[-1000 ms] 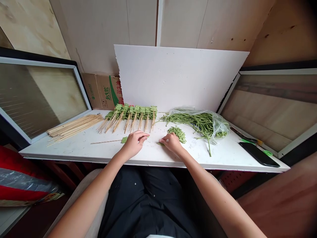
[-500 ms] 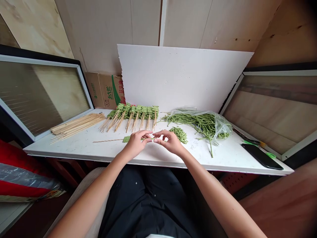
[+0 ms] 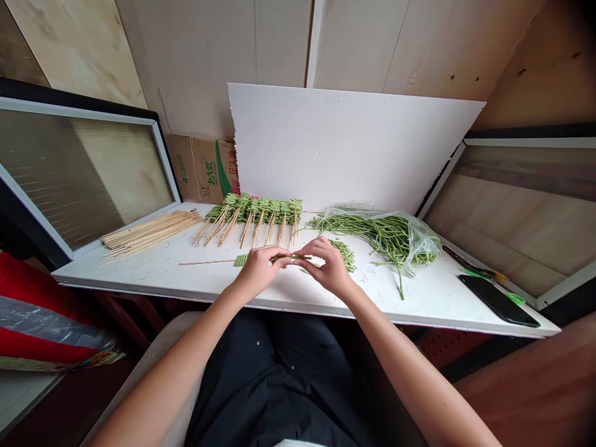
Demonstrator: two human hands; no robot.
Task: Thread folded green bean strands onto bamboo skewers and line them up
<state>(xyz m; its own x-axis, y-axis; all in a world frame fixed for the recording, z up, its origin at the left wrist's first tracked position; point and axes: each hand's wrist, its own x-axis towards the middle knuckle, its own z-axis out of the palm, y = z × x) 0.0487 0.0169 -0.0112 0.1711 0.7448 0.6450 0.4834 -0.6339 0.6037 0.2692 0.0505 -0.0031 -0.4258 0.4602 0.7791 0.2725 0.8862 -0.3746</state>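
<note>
One skewer (image 3: 209, 262) is pinched by left hand (image 3: 257, 270) and right hand (image 3: 328, 268) near the table (image 3: 186, 287) edge. Spare sticks (image 3: 149, 231) lie well apart at 10 o'clock.

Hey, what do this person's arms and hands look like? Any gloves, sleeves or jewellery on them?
The left hand and right hand are bare, with no gloves, rings or watch showing. Both arms are uncovered right up to the bottom edge of the picture, so no sleeves are in view. The lap is covered by black clothing with a few small pale dots.

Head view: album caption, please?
Left hand and right hand meet at a bean skewer over the white table, finished skewers behind.
</note>
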